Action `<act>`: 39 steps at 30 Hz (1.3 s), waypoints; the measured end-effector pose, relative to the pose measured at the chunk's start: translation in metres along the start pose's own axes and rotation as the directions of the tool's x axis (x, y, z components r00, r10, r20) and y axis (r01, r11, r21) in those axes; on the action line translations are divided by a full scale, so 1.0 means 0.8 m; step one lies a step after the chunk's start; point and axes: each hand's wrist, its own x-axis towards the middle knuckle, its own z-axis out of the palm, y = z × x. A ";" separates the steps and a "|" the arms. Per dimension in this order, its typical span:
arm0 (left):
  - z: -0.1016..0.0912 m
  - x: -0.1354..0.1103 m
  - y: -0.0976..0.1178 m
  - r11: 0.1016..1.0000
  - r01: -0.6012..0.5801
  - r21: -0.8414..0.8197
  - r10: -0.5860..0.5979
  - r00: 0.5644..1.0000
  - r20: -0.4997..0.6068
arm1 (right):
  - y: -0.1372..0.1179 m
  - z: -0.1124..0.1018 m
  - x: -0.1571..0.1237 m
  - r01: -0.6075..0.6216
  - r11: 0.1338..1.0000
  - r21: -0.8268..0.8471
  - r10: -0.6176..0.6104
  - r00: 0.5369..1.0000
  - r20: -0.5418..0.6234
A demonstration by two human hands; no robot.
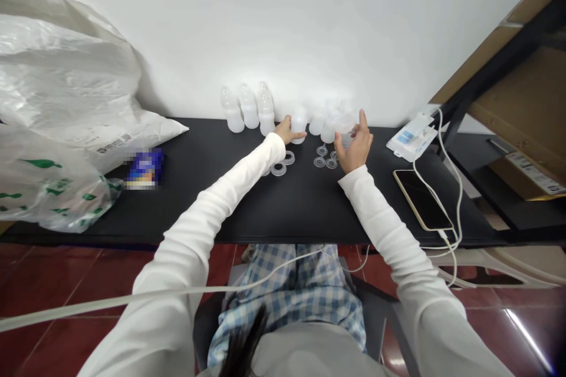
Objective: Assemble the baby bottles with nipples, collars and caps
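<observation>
My left hand [287, 130] reaches to the back of the black table [247, 200] and grips a white translucent bottle [299, 123] standing near the wall. My right hand [354, 144] is raised a little to the right, fingers curled round a clear plastic cap [345, 123]. Three capped baby bottles [247, 107] stand in a row to the left of my left hand. More uncapped bottles [322, 123] stand between my hands. Several clear rings [283, 164] and small clear discs [324, 157] lie on the table just in front of my hands.
Large white plastic bags [62, 112] fill the table's left end, with a blue packet [145, 168] beside them. A phone [422, 199] on a white cable and a white box [411, 138] lie at the right. A wooden shelf unit [517, 100] stands further right.
</observation>
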 end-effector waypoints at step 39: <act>0.007 -0.130 0.007 0.931 -0.300 -0.208 0.320 0.945 0.071 | -0.062 0.011 -0.031 -0.027 0.837 0.547 -0.198 0.917 0.347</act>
